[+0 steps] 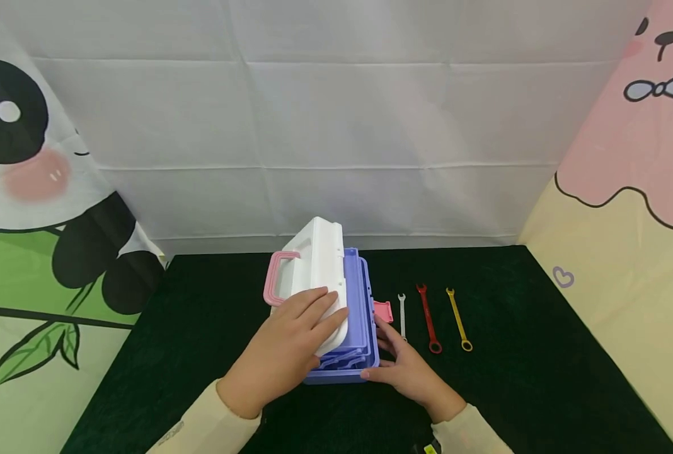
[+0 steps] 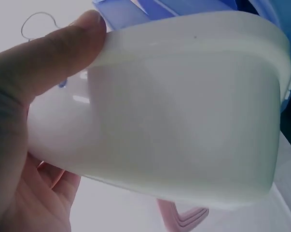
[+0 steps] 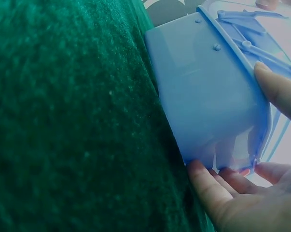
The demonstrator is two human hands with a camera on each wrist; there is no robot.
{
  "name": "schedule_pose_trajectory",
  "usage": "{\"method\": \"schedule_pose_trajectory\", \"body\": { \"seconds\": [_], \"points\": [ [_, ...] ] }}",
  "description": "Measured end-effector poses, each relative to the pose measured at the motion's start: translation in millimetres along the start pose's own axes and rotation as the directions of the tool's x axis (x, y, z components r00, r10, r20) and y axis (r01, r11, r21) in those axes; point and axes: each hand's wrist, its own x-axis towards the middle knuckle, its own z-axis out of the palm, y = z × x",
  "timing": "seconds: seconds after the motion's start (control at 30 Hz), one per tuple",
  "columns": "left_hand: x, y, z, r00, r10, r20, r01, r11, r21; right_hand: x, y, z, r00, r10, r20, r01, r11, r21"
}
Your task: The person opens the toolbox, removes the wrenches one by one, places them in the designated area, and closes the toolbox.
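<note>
A toolbox with a blue-purple body [image 1: 342,377] stands on the table, its white lid [image 1: 327,252] tilted up toward the left. My left hand [image 1: 285,343] grips the lid, fingers spread over its top and the thumb [image 2: 90,29] at the rim in the left wrist view. A pink handle [image 1: 270,277] sticks out from the lid's left side. My right hand [image 1: 407,378] holds the body's near right corner, thumb at the rim and fingers along the side wall. Inside shows a blue-purple tray [image 1: 355,315] on link arms [image 3: 261,50]. A pink latch [image 1: 383,311] juts out on the right.
To the right of the toolbox lie a small silver wrench [image 1: 402,312], a red wrench [image 1: 428,318] and a yellow wrench [image 1: 459,318], roughly side by side. Dark green cloth [image 1: 200,328] covers the table. A white sheet [image 1: 342,126] hangs behind, with printed cartoon cloths at both sides.
</note>
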Motion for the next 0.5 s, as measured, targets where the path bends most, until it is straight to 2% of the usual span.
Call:
{"method": "schedule_pose_trajectory", "body": {
  "seconds": [0.23,0.4,0.5],
  "points": [
    [13.9,10.8,7.7,0.994,0.075,0.074,-0.078,0.996,0.044,1,2,-1,1.000,0.006,0.000,-0.006,1.000,0.002],
    [24.3,19.8,15.2,0.983,0.125,0.132,-0.137,0.987,0.084,1,2,-1,1.000,0.007,0.006,-0.007,1.000,-0.004],
    [29.1,23.8,21.0,0.976,0.166,0.140,-0.182,0.976,0.115,1,2,-1,1.000,0.009,0.009,-0.009,1.000,-0.003]
  ]
}}
